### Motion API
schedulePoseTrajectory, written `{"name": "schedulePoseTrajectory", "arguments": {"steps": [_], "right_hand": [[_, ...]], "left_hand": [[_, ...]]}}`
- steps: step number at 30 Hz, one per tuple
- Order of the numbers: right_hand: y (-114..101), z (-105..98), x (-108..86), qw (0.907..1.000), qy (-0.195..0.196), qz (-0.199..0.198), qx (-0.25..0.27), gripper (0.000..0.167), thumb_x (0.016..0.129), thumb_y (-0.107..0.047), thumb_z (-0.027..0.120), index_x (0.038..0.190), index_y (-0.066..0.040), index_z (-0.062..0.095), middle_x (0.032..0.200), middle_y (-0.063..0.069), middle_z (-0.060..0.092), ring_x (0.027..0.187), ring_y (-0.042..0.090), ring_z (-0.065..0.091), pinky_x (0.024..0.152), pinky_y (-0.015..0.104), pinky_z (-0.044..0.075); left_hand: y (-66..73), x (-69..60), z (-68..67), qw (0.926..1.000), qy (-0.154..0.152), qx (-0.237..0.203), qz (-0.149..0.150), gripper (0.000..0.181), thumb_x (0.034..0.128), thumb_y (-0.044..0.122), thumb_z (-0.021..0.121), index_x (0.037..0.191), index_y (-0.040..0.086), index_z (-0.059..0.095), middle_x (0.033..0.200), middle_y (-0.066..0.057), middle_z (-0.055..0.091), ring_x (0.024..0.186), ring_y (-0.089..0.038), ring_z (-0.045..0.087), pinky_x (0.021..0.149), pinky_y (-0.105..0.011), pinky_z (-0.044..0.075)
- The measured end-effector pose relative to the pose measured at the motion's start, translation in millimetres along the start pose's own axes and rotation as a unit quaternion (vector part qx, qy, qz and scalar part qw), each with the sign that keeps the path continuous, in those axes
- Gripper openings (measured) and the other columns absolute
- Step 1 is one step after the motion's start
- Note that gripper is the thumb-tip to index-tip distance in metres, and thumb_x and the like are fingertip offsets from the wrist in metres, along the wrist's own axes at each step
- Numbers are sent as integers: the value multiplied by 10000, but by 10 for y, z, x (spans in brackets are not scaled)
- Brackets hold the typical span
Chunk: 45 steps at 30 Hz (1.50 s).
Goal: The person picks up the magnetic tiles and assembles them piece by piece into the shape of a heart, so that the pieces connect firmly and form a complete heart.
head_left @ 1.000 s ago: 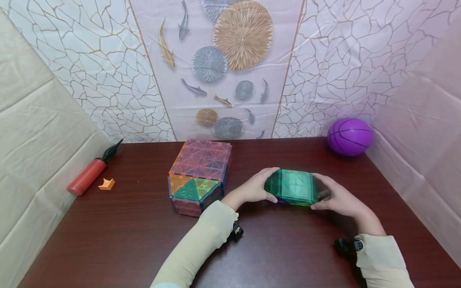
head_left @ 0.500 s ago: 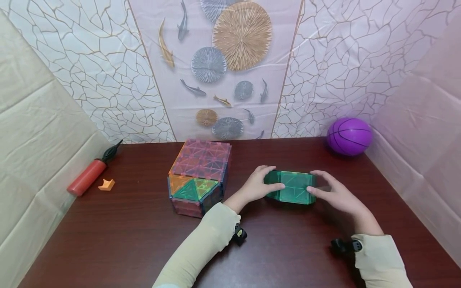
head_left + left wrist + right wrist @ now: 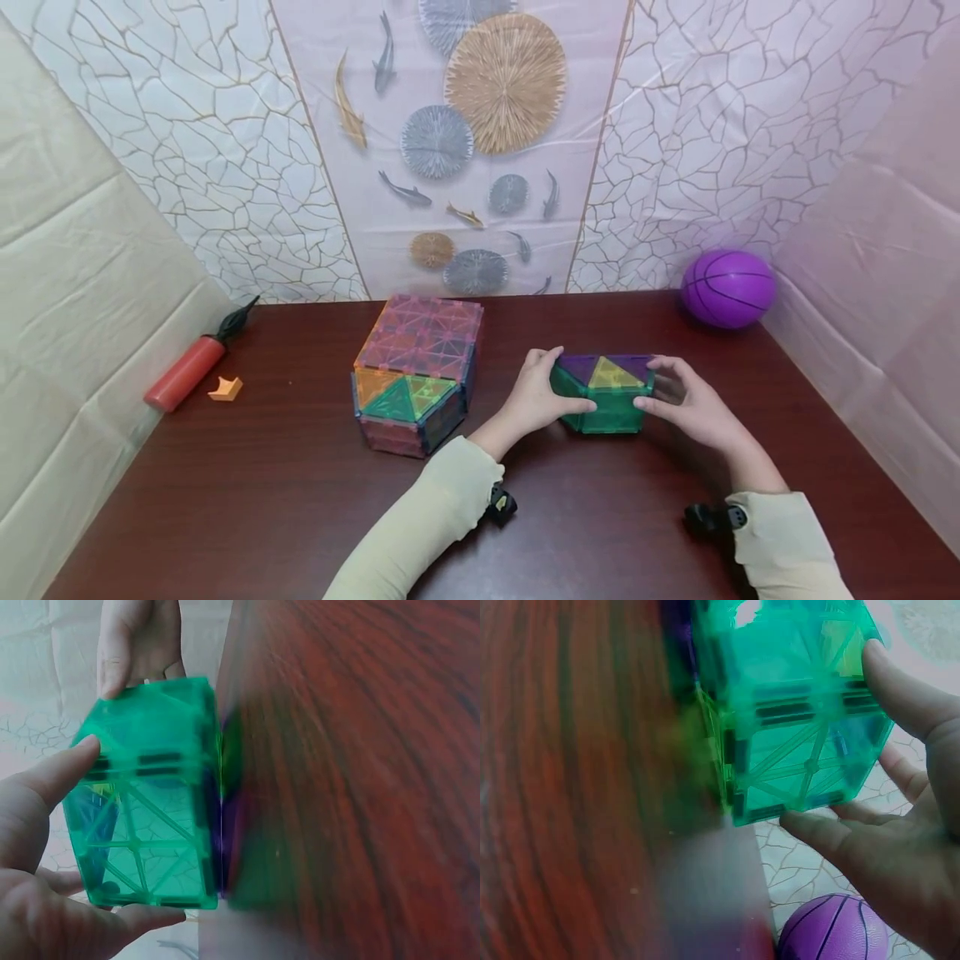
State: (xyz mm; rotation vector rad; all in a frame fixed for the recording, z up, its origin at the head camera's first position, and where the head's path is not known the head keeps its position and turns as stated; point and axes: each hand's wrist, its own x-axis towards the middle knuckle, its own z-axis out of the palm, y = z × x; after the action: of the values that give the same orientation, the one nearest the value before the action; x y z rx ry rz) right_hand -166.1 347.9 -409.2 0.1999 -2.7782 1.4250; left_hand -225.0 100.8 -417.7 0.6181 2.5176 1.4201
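Note:
A box built of see-through magnetic tiles (image 3: 611,410) is gripped at its two ends, right of the table's middle. Its sides are green, and its upper face has purple and yellow triangles. My left hand (image 3: 536,390) holds the left end, thumb on the near green face, fingers behind. At the other end my right hand (image 3: 693,410) does the same. Both wrist views show the green box (image 3: 142,840) very near the table; whether it touches is unclear. A larger tile structure (image 3: 423,333), with a pink top and orange, green and yellow triangles, stands left of my left hand.
On the wooden table (image 3: 300,517), a red hand pump (image 3: 185,372) with a black end lies far left, beside a small orange crown-shaped piece (image 3: 226,388). A purple ball (image 3: 727,288) sits in the back right corner. Cloth-covered walls (image 3: 847,233) enclose the table's back and sides.
The green box has turned in my hands: a green square face that was uppermost now faces me, and the purple and yellow triangles show on top. Both thumbs shifted onto the near face.

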Motion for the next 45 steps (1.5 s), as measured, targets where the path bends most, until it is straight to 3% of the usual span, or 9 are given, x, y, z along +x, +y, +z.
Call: {"name": "schedulePoseTrajectory", "arguments": {"steps": [10, 15, 18, 22, 28, 31, 34, 39, 45], "right_hand": [[36, 80, 47, 9993, 23, -270, 270, 664, 871, -89, 712, 1359, 60, 286, 1530, 297, 206, 1320, 532, 326, 993, 531, 340], [-44, 116, 30, 9994, 228, 192, 181, 841, 909, -185, 681, 1470, 53, 101, 1474, 355, 252, 1288, 522, 387, 989, 542, 389], [-134, 154, 7, 9969, 447, 652, -33, 849, 923, -265, 661, 1476, 67, 109, 1445, 352, 300, 1254, 492, 447, 964, 530, 432], [-263, 234, -14, 9927, 510, 1088, -85, 844, 938, -304, 631, 1475, 91, 115, 1422, 355, 337, 1261, 471, 450, 969, 523, 434], [-419, 365, -4, 9906, 334, 1272, 366, 1004, 915, -305, 656, 1489, 71, -76, 1507, 365, 181, 1355, 494, 296, 1052, 563, 340], [-445, 423, 26, 9904, 293, 1228, 570, 1065, 887, -292, 693, 1486, 51, -118, 1536, 344, 114, 1382, 495, 236, 1081, 570, 289], [-442, 467, 70, 9915, 260, 1143, 566, 1084, 865, -303, 720, 1488, 48, -96, 1533, 344, 119, 1385, 495, 225, 1087, 575, 275], [-417, 517, 169, 9948, 286, 928, 322, 1096, 822, -326, 765, 1497, 52, -12, 1429, 350, 299, 1321, 451, 339, 1070, 571, 306], [-400, 606, 313, 9965, 236, 711, 360, 1160, 770, -277, 816, 1510, 28, -25, 1408, 337, 327, 1259, 416, 398, 1059, 551, 337]], "left_hand": [[40, -76, -40, 9984, 144, 537, 27, 974, 737, 394, 833, 1513, 122, 310, 1351, -86, 406, 1204, -206, 452, 972, -360, 459], [149, -194, -215, 9979, -49, 645, 46, 947, 797, 451, 765, 1538, 169, 247, 1493, -116, 345, 1328, -256, 419, 1040, -439, 410], [205, -305, -412, 9976, 60, 610, 331, 882, 835, 459, 723, 1532, 171, 266, 1506, -106, 350, 1344, -253, 407, 1061, -451, 384], [196, -463, -803, 9927, 654, 444, 915, 761, 870, 393, 703, 1489, 115, 357, 1468, -119, 416, 1331, -264, 421, 1079, -464, 352], [-135, -557, -1458, 9726, 1975, 260, 1200, 614, 892, 264, 695, 1412, 35, 462, 1416, -173, 468, 1306, -320, 434, 1077, -501, 336], [-422, -559, -1734, 9683, 2316, 320, 883, 615, 907, 254, 678, 1423, 18, 441, 1427, -193, 449, 1315, -339, 420, 1081, -497, 333], [-701, -589, -1952, 9731, 2282, 239, 227, 660, 930, 303, 647, 1472, 45, 373, 1481, -177, 388, 1365, -327, 362, 1099, -496, 308], [-1055, -641, -2144, 9806, 1698, -378, -899, 755, 951, 404, 587, 1543, 122, 213, 1579, -127, 234, 1445, -315, 219, 1128, -509, 255], [-1299, -621, -2154, 9757, 780, -1451, -1446, 798, 978, 441, 519, 1566, 170, 52, 1597, -146, 153, 1422, -332, 258, 1132, -509, 247]]}}
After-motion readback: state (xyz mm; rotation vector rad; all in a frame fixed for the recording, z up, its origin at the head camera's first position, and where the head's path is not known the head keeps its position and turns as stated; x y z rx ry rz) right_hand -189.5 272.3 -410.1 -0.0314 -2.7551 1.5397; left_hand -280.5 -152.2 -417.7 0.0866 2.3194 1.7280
